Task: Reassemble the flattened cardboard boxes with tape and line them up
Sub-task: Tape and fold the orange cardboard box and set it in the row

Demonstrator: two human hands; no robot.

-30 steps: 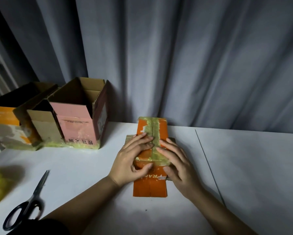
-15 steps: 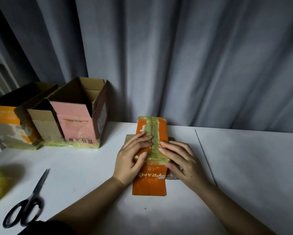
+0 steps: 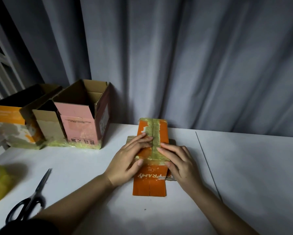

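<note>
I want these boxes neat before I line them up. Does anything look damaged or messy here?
Yes. The orange box under both hands has torn print beside its yellowed tape. The pink box and the orange-and-white box at the back left show crumpled tape along their bases, and the latter's surface is peeled.

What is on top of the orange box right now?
Yellowish tape runs along the seam of the orange box. The left hand and right hand press flat on it. The tape beneath the hands is hidden.
</note>
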